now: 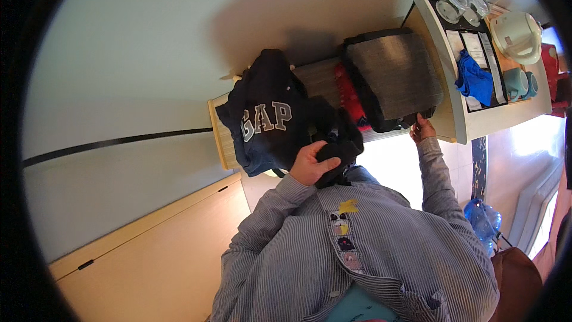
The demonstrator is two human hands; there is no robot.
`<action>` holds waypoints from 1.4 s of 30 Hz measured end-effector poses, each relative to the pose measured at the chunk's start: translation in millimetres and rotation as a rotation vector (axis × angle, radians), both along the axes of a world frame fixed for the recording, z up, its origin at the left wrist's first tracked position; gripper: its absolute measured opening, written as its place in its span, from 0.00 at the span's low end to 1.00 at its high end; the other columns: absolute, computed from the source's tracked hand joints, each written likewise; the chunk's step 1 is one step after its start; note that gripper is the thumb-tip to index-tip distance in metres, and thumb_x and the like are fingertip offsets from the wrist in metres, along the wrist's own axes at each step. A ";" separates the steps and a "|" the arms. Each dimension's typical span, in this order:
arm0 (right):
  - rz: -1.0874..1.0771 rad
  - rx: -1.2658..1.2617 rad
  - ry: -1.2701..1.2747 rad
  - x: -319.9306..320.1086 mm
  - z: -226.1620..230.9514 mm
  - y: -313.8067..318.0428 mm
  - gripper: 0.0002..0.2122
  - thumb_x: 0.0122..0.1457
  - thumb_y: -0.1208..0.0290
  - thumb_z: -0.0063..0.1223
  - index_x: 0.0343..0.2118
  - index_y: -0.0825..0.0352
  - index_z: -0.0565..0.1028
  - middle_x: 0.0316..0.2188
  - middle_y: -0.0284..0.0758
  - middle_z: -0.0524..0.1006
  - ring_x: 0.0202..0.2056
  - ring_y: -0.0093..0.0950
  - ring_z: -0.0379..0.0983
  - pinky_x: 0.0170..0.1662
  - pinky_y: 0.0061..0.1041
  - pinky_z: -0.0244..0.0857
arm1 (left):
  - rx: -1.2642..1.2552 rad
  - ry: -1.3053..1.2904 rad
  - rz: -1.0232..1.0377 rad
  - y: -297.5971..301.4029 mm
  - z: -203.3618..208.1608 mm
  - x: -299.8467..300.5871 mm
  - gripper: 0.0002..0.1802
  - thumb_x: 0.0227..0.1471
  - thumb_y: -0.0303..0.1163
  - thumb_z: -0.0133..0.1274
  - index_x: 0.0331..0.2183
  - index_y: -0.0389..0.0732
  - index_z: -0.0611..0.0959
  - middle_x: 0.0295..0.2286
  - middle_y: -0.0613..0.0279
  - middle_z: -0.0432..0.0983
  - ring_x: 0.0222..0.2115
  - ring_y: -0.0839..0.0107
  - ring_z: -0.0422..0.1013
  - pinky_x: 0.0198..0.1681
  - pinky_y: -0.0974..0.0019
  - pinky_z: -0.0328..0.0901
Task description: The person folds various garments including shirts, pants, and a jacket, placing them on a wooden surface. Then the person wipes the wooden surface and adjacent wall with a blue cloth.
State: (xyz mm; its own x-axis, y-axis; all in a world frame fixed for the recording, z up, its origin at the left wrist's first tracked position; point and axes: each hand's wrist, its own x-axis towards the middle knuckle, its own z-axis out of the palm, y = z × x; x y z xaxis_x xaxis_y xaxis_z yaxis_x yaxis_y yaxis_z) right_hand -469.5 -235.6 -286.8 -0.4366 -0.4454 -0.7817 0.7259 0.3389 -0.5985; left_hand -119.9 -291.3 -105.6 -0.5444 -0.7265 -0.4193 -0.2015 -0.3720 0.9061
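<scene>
My left hand [311, 164] is closed on a bunched black garment [341, 150], its thumb lying over the cloth. That garment touches a dark navy sweatshirt [268, 104] with pale lettering, which lies on the left part of a wooden bench. Whether the two are joined, I cannot tell. At the near right corner of a stack of folded dark clothes [393, 74], my right hand [423, 129] pinches the edge of the fabric. Grey cloth tops the stack, with black cloth below. Beside it, a red cloth [353, 98] shows partly from underneath.
The wooden bench [319, 80] runs along a pale wall. To the right, a cabinet [456, 104] bears glass cups [453, 6], a white kettle [517, 37], blue mugs [516, 82] and a blue cloth [475, 79]. Lower right are a blue water bottle [482, 219] and a brown chair back [517, 280].
</scene>
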 end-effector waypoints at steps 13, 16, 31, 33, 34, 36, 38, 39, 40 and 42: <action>-0.064 -0.657 0.306 59.9 125.4 -11.3 0.04 0.51 0.77 0.51 0.30 0.64 0.71 0.29 0.31 0.73 0.33 0.24 0.69 0.39 0.24 0.64 | -0.165 0.059 -0.064 47.4 0.0 43.9 0.14 0.39 0.32 0.60 0.26 0.36 0.75 0.20 0.68 0.67 0.22 0.79 0.63 0.27 0.75 0.61; 0.001 -0.856 0.408 76.0 166.2 -3.9 0.04 0.52 0.79 0.48 0.30 0.64 0.71 0.31 0.31 0.73 0.34 0.23 0.69 0.40 0.25 0.64 | -0.089 0.185 0.082 64.3 -6.4 67.1 0.14 0.39 0.33 0.61 0.27 0.36 0.75 0.20 0.69 0.68 0.22 0.79 0.63 0.27 0.75 0.61; 0.156 -1.155 0.922 138.7 358.0 92.9 0.13 0.57 0.72 0.42 0.44 0.72 0.65 0.39 0.39 0.72 0.40 0.27 0.69 0.48 0.25 0.61 | -0.091 0.334 0.547 128.2 -24.7 181.0 0.21 0.40 0.34 0.61 0.35 0.33 0.75 0.29 0.64 0.73 0.29 0.74 0.68 0.36 0.72 0.65; 0.049 -1.178 0.978 137.5 357.3 109.6 0.16 0.56 0.71 0.41 0.47 0.73 0.62 0.40 0.40 0.72 0.42 0.28 0.69 0.49 0.27 0.60 | -0.079 0.400 0.588 136.2 -28.3 197.0 0.19 0.41 0.33 0.60 0.35 0.33 0.76 0.30 0.64 0.73 0.30 0.75 0.68 0.37 0.72 0.64; -0.051 -1.048 1.197 136.1 356.9 118.3 0.18 0.57 0.72 0.39 0.48 0.76 0.62 0.41 0.42 0.71 0.44 0.31 0.69 0.49 0.29 0.61 | -0.088 0.383 0.573 138.9 -29.4 204.9 0.18 0.42 0.33 0.59 0.35 0.33 0.75 0.30 0.64 0.73 0.30 0.74 0.68 0.37 0.72 0.64; -0.120 -0.874 1.331 128.2 362.0 123.7 0.19 0.59 0.68 0.32 0.50 0.74 0.60 0.47 0.43 0.66 0.48 0.32 0.64 0.52 0.32 0.56 | -0.068 0.412 0.670 144.9 -30.6 210.5 0.18 0.42 0.32 0.59 0.36 0.33 0.75 0.30 0.64 0.73 0.30 0.75 0.68 0.37 0.72 0.64; 0.021 -1.005 1.265 128.8 364.7 124.1 0.19 0.60 0.67 0.29 0.49 0.75 0.61 0.48 0.43 0.66 0.47 0.33 0.65 0.52 0.32 0.57 | -0.046 0.458 0.781 146.0 -30.1 215.3 0.18 0.43 0.32 0.58 0.36 0.33 0.75 0.30 0.64 0.73 0.30 0.75 0.69 0.37 0.71 0.65; 0.175 -1.185 1.119 131.7 365.6 120.9 0.18 0.61 0.68 0.30 0.48 0.76 0.62 0.45 0.44 0.68 0.45 0.33 0.67 0.50 0.31 0.60 | -0.034 0.486 0.852 141.8 -30.2 215.7 0.18 0.43 0.32 0.58 0.37 0.33 0.75 0.30 0.64 0.73 0.30 0.74 0.69 0.37 0.71 0.65; 0.381 -1.410 0.899 137.4 367.2 115.9 0.17 0.61 0.69 0.30 0.46 0.78 0.64 0.43 0.45 0.70 0.43 0.32 0.69 0.48 0.29 0.63 | -0.022 0.513 0.926 136.4 -30.2 217.0 0.18 0.43 0.31 0.58 0.37 0.33 0.75 0.30 0.63 0.74 0.30 0.74 0.69 0.37 0.71 0.65; 0.372 -1.019 1.263 155.2 368.5 100.5 0.15 0.58 0.66 0.37 0.41 0.73 0.67 0.36 0.39 0.72 0.38 0.26 0.69 0.46 0.23 0.59 | -0.020 0.571 1.015 120.4 -31.5 220.7 0.17 0.44 0.31 0.57 0.37 0.33 0.75 0.31 0.62 0.74 0.30 0.73 0.69 0.37 0.70 0.65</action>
State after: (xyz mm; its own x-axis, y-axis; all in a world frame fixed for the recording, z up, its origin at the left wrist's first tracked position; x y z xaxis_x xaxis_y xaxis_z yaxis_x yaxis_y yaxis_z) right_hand -314.3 -135.1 81.7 -0.2862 -0.7354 0.6142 -0.3805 -0.5011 -0.7773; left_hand 100.8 -170.9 -137.0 0.1848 -0.9407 -0.2846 0.6200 -0.1131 0.7764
